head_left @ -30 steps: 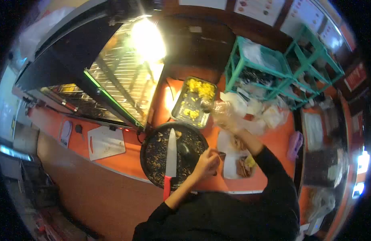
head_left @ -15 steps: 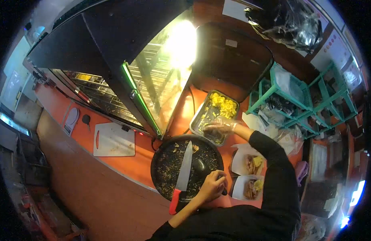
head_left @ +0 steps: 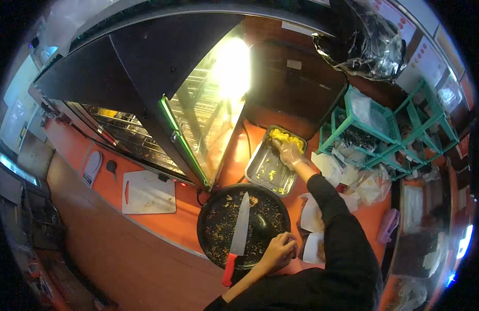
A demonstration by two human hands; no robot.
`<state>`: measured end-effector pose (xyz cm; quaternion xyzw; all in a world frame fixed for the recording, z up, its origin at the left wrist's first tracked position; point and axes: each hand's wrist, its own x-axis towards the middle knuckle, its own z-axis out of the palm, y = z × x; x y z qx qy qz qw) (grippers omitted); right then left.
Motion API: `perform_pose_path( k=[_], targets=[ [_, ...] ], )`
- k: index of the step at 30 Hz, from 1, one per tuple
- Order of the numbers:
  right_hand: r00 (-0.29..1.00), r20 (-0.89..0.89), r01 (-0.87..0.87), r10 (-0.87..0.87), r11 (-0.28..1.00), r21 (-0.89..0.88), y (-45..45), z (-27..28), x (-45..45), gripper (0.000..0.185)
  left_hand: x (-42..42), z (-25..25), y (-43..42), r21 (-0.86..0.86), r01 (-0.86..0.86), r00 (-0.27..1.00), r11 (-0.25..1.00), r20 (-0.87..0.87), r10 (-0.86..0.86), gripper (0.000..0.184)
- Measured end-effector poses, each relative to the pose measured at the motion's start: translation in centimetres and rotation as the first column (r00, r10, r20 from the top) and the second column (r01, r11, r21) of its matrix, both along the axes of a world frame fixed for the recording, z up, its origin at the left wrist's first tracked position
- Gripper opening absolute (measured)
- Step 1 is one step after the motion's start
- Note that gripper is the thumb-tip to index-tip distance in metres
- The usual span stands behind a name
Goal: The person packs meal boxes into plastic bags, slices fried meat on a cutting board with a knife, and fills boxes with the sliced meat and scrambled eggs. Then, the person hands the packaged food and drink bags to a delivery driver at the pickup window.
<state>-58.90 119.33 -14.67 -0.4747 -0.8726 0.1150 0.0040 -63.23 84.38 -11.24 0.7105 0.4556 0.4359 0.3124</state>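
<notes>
My right hand (head_left: 289, 154), in a clear plastic glove, reaches into a metal tray (head_left: 254, 168) of chopped yellow food (head_left: 296, 141). Its fingers are drawn together in the pile at the tray's far end; a few bits lie scattered nearer. My left hand (head_left: 277, 252) is closed at the right edge of a round black pan (head_left: 213, 233) strewn with brown crumbs. What its curled fingers hold is hidden. A smooth dark rounded thing (head_left: 260, 224) lies in the pan beside it. Across the pan rests a large knife (head_left: 240, 228) with a red handle.
Two white food boxes (head_left: 313, 220) stand right of the pan, partly behind my right arm. A lit glass cabinet (head_left: 198, 114) rises behind. Green baskets (head_left: 364, 124) and plastic bags (head_left: 371, 181) stand at right. A white cutting board (head_left: 148, 193) lies left.
My right hand has moved from the near part of the tray to the pile at its far end. My right arm now covers more of the food boxes. My left hand stays by the pan.
</notes>
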Motion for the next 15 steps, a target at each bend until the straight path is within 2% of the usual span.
perform_pose_path(
  k=[1, 3, 5, 7, 8, 10, 11, 12, 14, 15],
  targets=[
    [0.977, 0.206, -0.062, 0.053, 0.997, 0.037, -0.8, 1.2, -0.4, 0.046, -0.1, -0.2, -0.1, 0.0, 0.003, 1.0, 1.0, 0.0, -0.003, 0.022],
    [0.89, 0.223, -0.432, 0.397, 0.892, 0.135, -1.3, -1.4, 0.4, 0.05, 0.0, -0.2, 0.0, -0.026, 0.006, 1.0, 1.0, 0.019, -0.006, 0.02],
    [0.845, 0.463, -0.377, 0.268, 0.912, 0.16, -0.8, -3.2, 1.3, 0.053, -0.1, 0.7, 0.0, -0.036, 0.012, 1.0, 0.999, 0.018, -0.011, 0.019],
    [0.951, 0.309, -0.034, -0.002, 0.993, 0.112, 1.2, -4.5, 2.9, 0.055, 0.0, 1.1, 0.1, -0.027, 0.017, 1.0, 0.999, 0.011, -0.017, 0.018],
    [0.952, 0.305, -0.021, -0.015, 0.993, 0.113, 0.8, -4.9, 3.3, 0.055, 0.0, 1.0, 0.0, -0.024, -0.006, 1.0, 1.0, 0.006, 0.006, 0.016],
    [0.888, 0.298, -0.402, 0.35, 0.906, 0.132, -0.7, -5.4, 4.2, 0.054, -0.1, 0.9, 0.4, -0.01, -0.015, 1.0, 1.0, -0.002, 0.015, 0.015],
    [0.807, 0.113, -0.59, 0.58, 0.798, 0.123, -1.8, -5.6, 4.5, 0.049, -0.1, 0.9, 0.4, -0.014, -0.014, 1.0, 1.0, 0.007, 0.014, 0.015],
    [0.753, 0.129, -0.658, 0.646, 0.744, 0.115, -2.0, -6.5, 4.9, 0.044, 0.0, 1.0, 0.2, -0.021, -0.013, 1.0, 1.0, 0.017, 0.013, 0.015],
    [0.816, 0.229, -0.554, 0.531, 0.831, 0.052, -1.9, -6.6, 5.8, 0.039, 0.1, 1.5, 0.0, -0.011, -0.002, 1.0, 1.0, 0.004, 0.002, 0.015],
    [0.886, 0.322, -0.36, 0.334, 0.933, 0.021, -1.4, -3.5, 5.5, 0.039, 0.1, 1.7, 0.2, 0.01, -0.01, 1.0, 1.0, -0.006, 0.01, 0.015]
  ],
)
